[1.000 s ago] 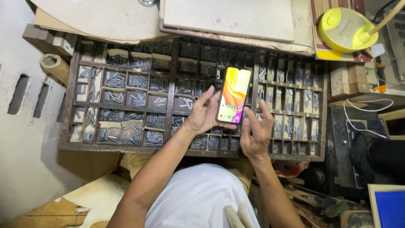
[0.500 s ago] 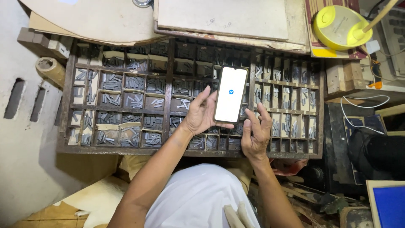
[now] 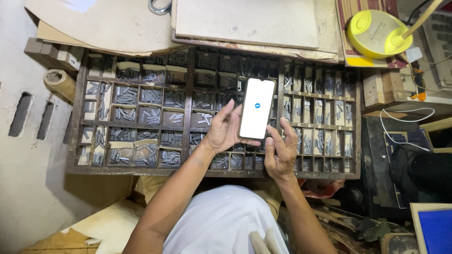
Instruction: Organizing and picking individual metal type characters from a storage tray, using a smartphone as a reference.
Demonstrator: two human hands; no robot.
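At the centre of the frame, the left hand (image 3: 223,134) grips a phone (image 3: 256,108) with a white screen, above a wooden type tray (image 3: 188,101). The right hand (image 3: 281,153) holds nothing, its fingers loosely spread just below the phone's lower edge. A yellow lamp (image 3: 376,33) sits at upper right.

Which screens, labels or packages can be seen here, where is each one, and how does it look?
Black rectangular smartphone: held in the left hand above the dark wooden compartment tray; tall screen, white, one small blue round icon in the middle. The right hand touches its lower edge.
Blue flat panel in a pale frame: bottom right corner, partly cut off; whether it is a screen, I cannot tell.
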